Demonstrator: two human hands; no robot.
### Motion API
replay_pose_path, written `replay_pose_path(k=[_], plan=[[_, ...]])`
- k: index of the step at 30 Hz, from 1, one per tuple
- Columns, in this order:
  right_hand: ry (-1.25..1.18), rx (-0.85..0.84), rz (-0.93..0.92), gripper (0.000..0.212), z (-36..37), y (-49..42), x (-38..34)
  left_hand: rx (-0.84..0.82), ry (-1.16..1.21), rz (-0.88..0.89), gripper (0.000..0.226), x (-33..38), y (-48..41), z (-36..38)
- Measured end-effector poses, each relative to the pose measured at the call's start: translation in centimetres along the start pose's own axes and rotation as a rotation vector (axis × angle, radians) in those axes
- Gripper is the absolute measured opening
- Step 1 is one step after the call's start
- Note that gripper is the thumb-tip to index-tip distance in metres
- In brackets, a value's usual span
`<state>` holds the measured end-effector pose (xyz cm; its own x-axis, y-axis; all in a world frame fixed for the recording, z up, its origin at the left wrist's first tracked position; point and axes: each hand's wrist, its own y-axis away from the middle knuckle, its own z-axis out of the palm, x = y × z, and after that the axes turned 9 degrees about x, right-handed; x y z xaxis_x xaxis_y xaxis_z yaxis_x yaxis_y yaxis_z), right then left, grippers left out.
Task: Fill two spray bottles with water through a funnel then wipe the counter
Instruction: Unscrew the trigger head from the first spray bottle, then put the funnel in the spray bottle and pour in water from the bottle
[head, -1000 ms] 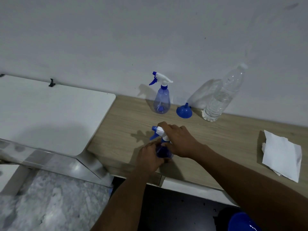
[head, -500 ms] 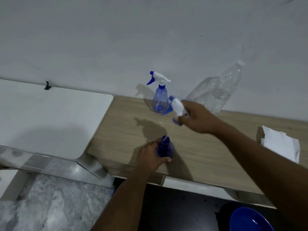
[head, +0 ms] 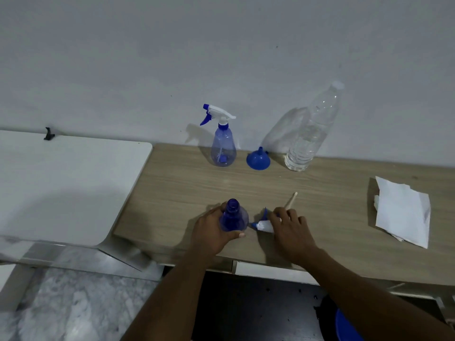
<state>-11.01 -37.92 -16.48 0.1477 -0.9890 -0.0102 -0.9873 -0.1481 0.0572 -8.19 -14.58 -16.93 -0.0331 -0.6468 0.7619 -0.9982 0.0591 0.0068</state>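
Observation:
My left hand (head: 212, 231) grips an uncapped blue spray bottle (head: 233, 216) standing near the front edge of the wooden counter (head: 320, 205). Just to its right, my right hand (head: 290, 227) holds the removed white and blue spray head (head: 264, 223) down on the counter, its dip tube pointing away from me. A second spray bottle (head: 222, 146) with its head on stands by the wall. Beside it sit an upturned blue funnel (head: 258, 159) and a clear water bottle (head: 311, 134), partly full.
A folded white paper towel (head: 402, 211) lies at the right of the counter. A white surface (head: 61, 188) adjoins the counter on the left. A blue round object (head: 347, 327) shows on the floor below at the lower right.
My right hand lifted the spray head off the near bottle, carried it up and right, then brought it down onto the counter beside the bottle. My left hand kept hold of the bottle.

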Motion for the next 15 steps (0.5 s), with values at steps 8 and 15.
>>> replay_pose_path(k=[8, 15], plan=[[-0.192, 0.222, 0.099, 0.060, -4.9, -5.8, 0.5, -0.008, -0.015, -0.033, 0.087, 0.6, -0.7, 0.0], [-0.086, 0.099, 0.047, 0.073, -6.5, -21.1, 1.3, -0.033, -0.095, -0.078, 0.064, 0.2, -1.6, 0.7]])
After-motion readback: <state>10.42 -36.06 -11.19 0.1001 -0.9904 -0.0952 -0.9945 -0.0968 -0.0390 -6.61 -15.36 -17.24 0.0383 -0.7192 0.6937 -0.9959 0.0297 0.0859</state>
